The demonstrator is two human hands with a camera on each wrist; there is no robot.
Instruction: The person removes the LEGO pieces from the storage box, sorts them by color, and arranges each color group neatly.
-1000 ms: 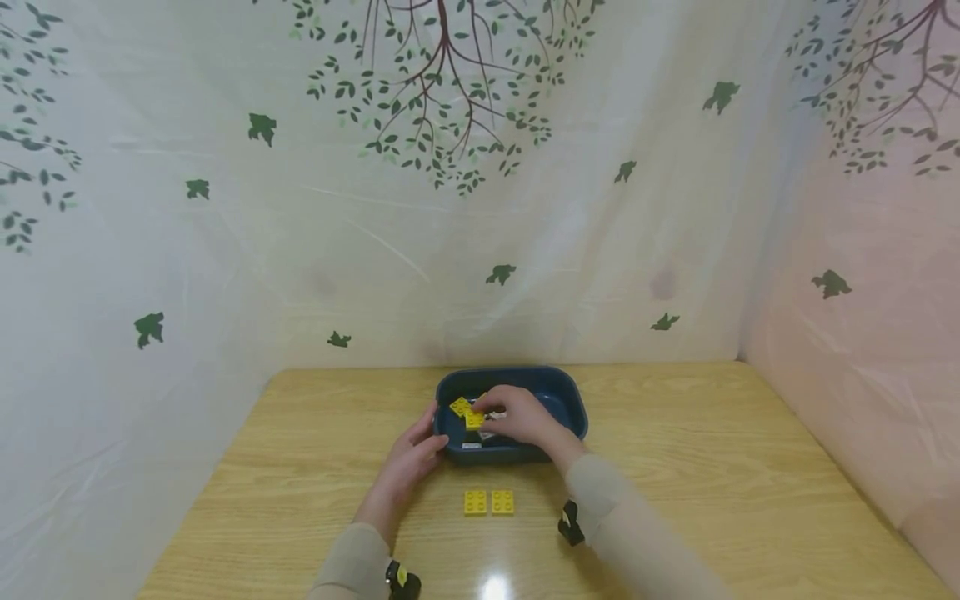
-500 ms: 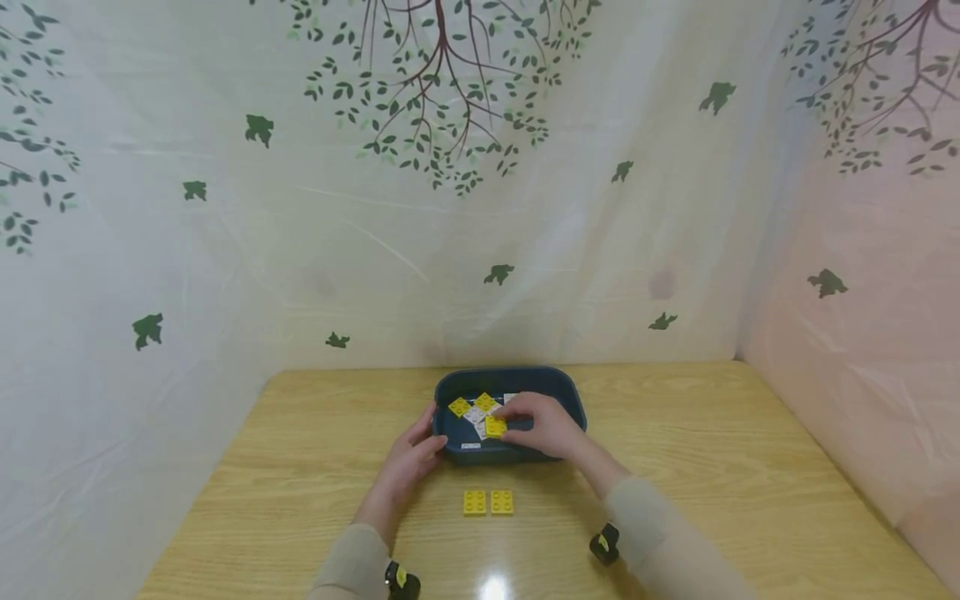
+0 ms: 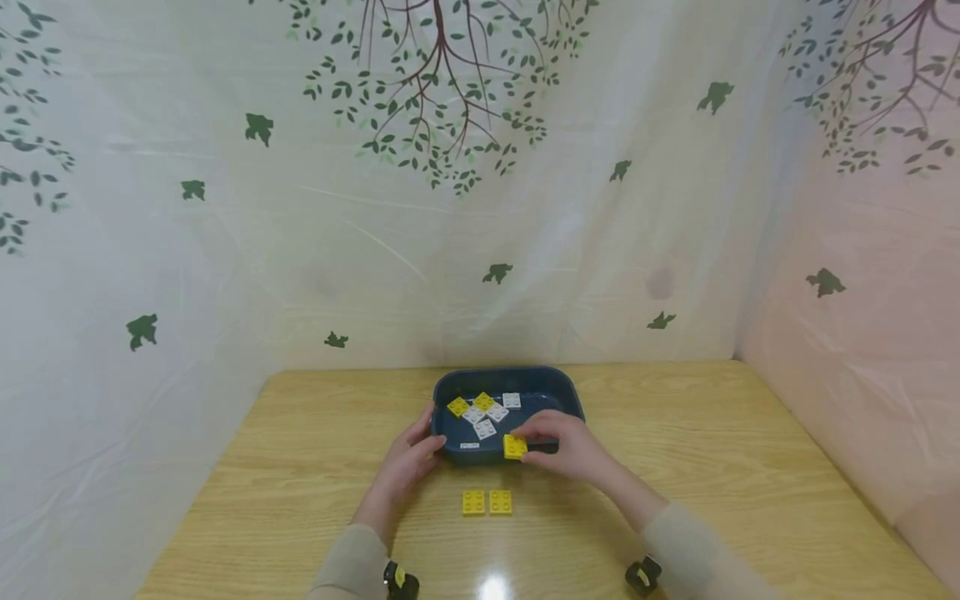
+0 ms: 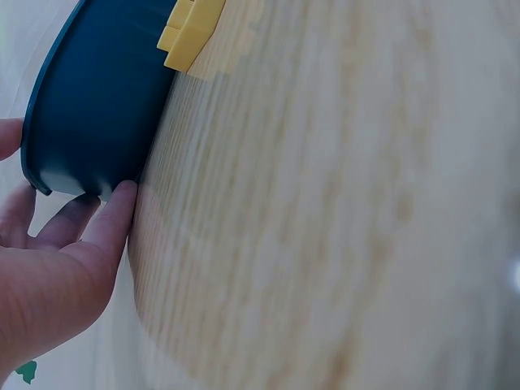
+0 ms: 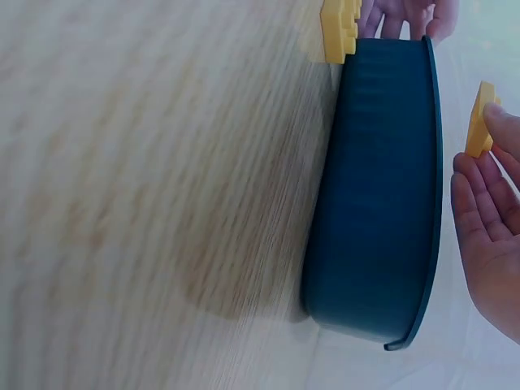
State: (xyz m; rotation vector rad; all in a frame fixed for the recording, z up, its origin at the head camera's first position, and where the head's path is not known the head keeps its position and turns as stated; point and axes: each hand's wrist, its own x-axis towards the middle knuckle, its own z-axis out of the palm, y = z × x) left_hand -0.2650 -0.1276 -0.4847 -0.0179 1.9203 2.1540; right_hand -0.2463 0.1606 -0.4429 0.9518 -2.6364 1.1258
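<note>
My right hand point(image 3: 566, 446) pinches a yellow toy building brick point(image 3: 515, 447), studs up, between thumb and fingers over the near wall of a dark blue tub point(image 3: 566, 387). In the right wrist view this brick point(image 5: 479, 122) stands above the tub's rim. My left hand point(image 3: 408, 454) holds the tub's left end, thumb at the rim and fingers along the outer wall point(image 4: 97, 106). Inside the tub lie two yellow bricks point(image 3: 458, 407) and several white bricks point(image 3: 484, 428). Two more yellow bricks point(image 3: 473, 502) sit side by side on the table before the tub.
The wooden table point(image 3: 300, 475) runs back to a pale curtain point(image 3: 390, 275) printed with branches and birds, which also hangs along both sides. A small white label point(image 3: 469, 446) shows at the tub's near left. A dark wrist camera point(image 3: 643, 575) sits by the right sleeve.
My right hand has lifted the yellow brick from among the others and drawn it right and toward me over the near rim. The white bricks now show. The left hand stays at the tub.
</note>
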